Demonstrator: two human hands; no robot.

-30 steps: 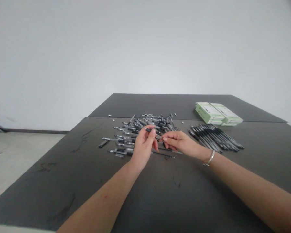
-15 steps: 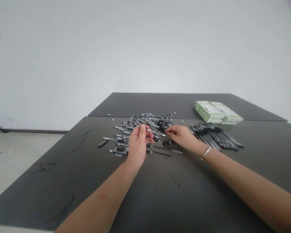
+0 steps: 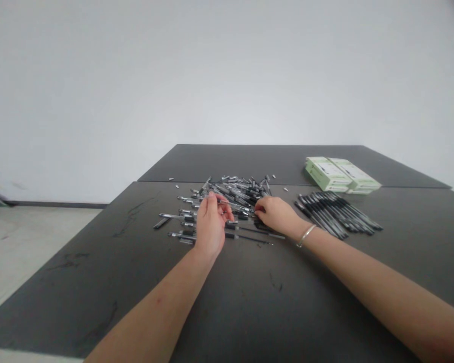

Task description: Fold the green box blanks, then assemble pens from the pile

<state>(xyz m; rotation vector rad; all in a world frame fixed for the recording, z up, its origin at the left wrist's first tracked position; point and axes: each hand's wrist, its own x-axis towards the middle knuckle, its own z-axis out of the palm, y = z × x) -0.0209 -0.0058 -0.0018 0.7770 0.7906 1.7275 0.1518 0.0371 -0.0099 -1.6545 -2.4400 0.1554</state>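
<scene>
My left hand (image 3: 211,222) is closed, with thumb and fingers pinching a slim clear pen (image 3: 225,202) whose end points right. To its right, my right hand (image 3: 275,216), with a silver bangle at the wrist, is also closed. Its fingertips are pinched close to loose pen parts, and whatever they hold is hidden. Under and behind both hands lies a messy heap of clear and black pens (image 3: 234,190). In front, several pen barrels with black grips lie sideways, and thin dark refills (image 3: 255,239) stick out of some toward the right.
Right of my right hand, a row of black-gripped pens (image 3: 338,214) lies side by side. Behind it are light green and white boxes (image 3: 329,175). Small silver tips (image 3: 285,189) are scattered around the heap on the dark table (image 3: 227,302). A white wall (image 3: 227,70) stands behind.
My left hand has shifted slightly left with the pen. My right hand has also moved a little left, away from the row of pens, and its fingers stay pinched.
</scene>
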